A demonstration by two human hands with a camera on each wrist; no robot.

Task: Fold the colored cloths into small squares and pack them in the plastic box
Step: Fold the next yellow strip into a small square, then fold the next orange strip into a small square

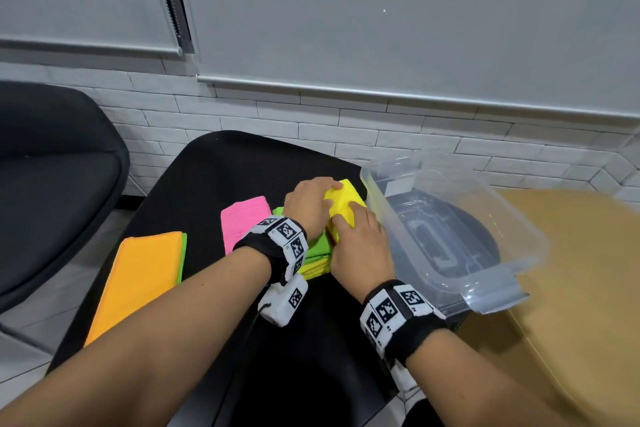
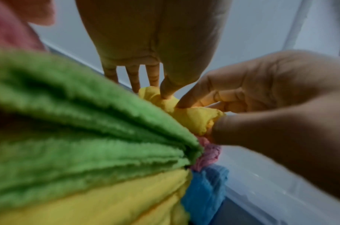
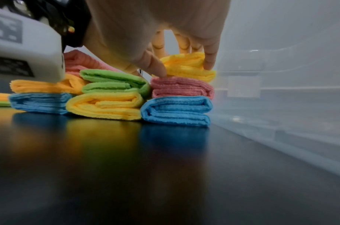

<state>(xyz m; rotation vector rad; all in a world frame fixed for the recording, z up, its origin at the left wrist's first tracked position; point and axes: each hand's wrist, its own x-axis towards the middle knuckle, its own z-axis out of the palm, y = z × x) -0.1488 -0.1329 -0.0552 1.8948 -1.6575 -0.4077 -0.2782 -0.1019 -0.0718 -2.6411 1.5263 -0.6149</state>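
Folded yellow cloth (image 1: 343, 199) pinched by left hand (image 1: 308, 204) and right hand (image 1: 360, 246), atop two stacked cloths beside one clear plastic box (image 1: 485, 274).

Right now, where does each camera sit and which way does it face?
Head: looks down at left hand, right hand, yellow cloth, plastic box.
Left wrist: looks along the fingers over green cloth.
Right wrist: low on the table, faces the cloth stacks; thumb visible.
All share the yellow cloth.
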